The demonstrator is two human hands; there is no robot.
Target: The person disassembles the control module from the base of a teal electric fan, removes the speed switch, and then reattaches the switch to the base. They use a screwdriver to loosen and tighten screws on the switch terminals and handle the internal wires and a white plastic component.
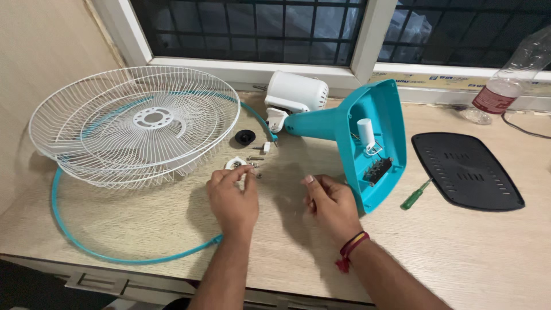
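Our left hand (232,198) pinches a small white nut (236,164) at the table (459,252) centre, just beside the two stacked white grilles (135,123); our right hand (332,205) is loosely curled, gripping nothing, close to the teal base (367,138). Open room lies toward the near table edge, inside the one teal ring (115,257) and right of the base. We count one black cap (245,136), one green screwdriver (415,195), one black cover (466,171), one bottle (505,86), a few screws (256,158).
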